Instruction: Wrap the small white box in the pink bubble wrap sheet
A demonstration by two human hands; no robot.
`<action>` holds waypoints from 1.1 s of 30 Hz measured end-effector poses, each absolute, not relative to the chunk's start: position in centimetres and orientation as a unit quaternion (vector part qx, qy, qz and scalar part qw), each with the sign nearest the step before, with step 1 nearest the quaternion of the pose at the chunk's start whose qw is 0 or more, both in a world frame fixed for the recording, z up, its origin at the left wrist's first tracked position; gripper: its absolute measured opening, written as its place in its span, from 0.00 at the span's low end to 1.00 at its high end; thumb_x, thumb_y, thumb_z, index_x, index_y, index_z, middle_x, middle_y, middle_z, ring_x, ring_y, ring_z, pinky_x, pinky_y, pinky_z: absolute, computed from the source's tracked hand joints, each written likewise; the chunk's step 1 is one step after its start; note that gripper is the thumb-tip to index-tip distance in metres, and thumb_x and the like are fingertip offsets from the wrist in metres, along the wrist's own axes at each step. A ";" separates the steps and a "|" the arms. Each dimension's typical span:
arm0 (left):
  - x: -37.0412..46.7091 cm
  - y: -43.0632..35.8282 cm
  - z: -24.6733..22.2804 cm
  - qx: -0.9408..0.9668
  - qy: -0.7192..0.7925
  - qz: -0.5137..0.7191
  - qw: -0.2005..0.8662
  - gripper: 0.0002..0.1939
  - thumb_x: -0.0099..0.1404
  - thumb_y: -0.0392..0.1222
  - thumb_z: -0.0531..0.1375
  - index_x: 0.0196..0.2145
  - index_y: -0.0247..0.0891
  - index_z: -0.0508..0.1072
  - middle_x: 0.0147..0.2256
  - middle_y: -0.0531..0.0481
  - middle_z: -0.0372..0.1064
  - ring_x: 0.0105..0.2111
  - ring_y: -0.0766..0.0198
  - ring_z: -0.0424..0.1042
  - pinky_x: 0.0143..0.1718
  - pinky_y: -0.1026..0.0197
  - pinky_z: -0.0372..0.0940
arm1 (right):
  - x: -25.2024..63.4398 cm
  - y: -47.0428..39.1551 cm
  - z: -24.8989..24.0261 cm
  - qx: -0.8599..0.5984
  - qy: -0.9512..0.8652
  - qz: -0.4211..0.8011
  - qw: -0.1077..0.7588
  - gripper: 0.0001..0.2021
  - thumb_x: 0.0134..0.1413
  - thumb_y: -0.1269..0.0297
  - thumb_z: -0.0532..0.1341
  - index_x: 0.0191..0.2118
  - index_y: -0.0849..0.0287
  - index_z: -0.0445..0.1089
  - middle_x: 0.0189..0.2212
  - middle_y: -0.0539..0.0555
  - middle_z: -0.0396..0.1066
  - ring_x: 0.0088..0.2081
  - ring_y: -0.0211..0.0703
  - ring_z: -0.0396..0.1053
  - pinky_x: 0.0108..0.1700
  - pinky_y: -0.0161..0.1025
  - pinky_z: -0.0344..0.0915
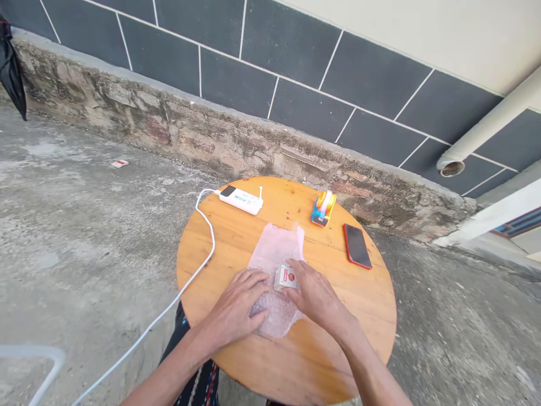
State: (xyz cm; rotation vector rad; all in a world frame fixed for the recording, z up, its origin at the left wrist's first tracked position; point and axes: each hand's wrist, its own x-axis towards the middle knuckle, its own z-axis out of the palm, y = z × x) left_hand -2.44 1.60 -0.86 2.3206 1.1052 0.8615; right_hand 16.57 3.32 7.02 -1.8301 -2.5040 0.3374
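A sheet of pinkish bubble wrap (276, 245) lies flat on a round wooden table (338, 344). On the sheet rests a small white box with a red print (286, 277), like a pack of cards. My right hand (315, 293) grips this box from its right side, with the thumb at the near edge and fingers at the far edge. My left hand (240, 304) lies palm down on the left part of the bubble wrap, its fingers spread and pointing toward the box, apart from it.
A white power bank-like device (241, 199) with a white cable (181, 290) sits at the table's far left. A yellow and blue tape dispenser (323, 208) stands far right, near a red-cased phone (357, 246). Behind are a stone ledge (203, 132) and a pipe (477, 132).
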 end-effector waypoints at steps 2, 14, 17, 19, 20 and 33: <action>-2.5 1.6 -1.1 0.833 0.399 0.318 0.215 0.18 0.54 0.34 0.61 0.44 0.41 0.69 0.53 0.48 0.62 0.56 0.55 0.57 0.59 0.51 0.52 | 16.8 3.3 7.0 -0.588 -0.801 0.111 0.021 0.20 0.52 0.71 0.60 0.52 0.59 0.63 0.44 0.57 0.68 0.43 0.48 0.68 0.39 0.37 0.59; -2.4 1.7 -1.5 0.833 0.402 0.320 0.206 0.17 0.53 0.34 0.61 0.42 0.41 0.69 0.53 0.48 0.62 0.55 0.55 0.58 0.58 0.51 0.54 | 16.9 3.1 6.7 -0.589 -0.800 0.112 0.040 0.16 0.49 0.69 0.61 0.46 0.58 0.66 0.39 0.54 0.69 0.39 0.47 0.68 0.35 0.36 0.57; -2.5 1.7 -1.5 0.834 0.400 0.322 0.202 0.18 0.53 0.34 0.61 0.43 0.42 0.70 0.53 0.48 0.63 0.54 0.55 0.59 0.58 0.50 0.54 | 16.9 3.1 6.7 -0.586 -0.801 0.117 0.044 0.16 0.49 0.70 0.60 0.47 0.58 0.66 0.39 0.54 0.69 0.39 0.46 0.68 0.36 0.36 0.57; -2.5 1.7 -1.5 0.834 0.399 0.322 0.202 0.18 0.53 0.33 0.61 0.43 0.42 0.70 0.53 0.48 0.63 0.54 0.55 0.59 0.58 0.51 0.54 | 17.0 3.1 6.7 -0.583 -0.803 0.118 0.047 0.16 0.49 0.70 0.60 0.46 0.58 0.66 0.40 0.54 0.69 0.40 0.46 0.68 0.36 0.36 0.58; -2.5 1.7 -1.4 0.834 0.399 0.322 0.204 0.18 0.53 0.33 0.61 0.43 0.42 0.70 0.53 0.48 0.63 0.54 0.55 0.59 0.58 0.51 0.54 | 17.0 3.1 6.7 -0.582 -0.803 0.117 0.048 0.16 0.49 0.70 0.60 0.47 0.58 0.66 0.40 0.54 0.69 0.40 0.46 0.68 0.37 0.36 0.58; -2.5 1.6 -1.4 0.833 0.400 0.321 0.205 0.16 0.52 0.33 0.61 0.40 0.42 0.70 0.53 0.49 0.63 0.55 0.56 0.58 0.58 0.52 0.54 | 17.8 2.5 7.2 -0.584 -0.802 0.120 0.032 0.23 0.52 0.62 0.61 0.55 0.59 0.61 0.48 0.59 0.66 0.44 0.52 0.69 0.40 0.40 0.61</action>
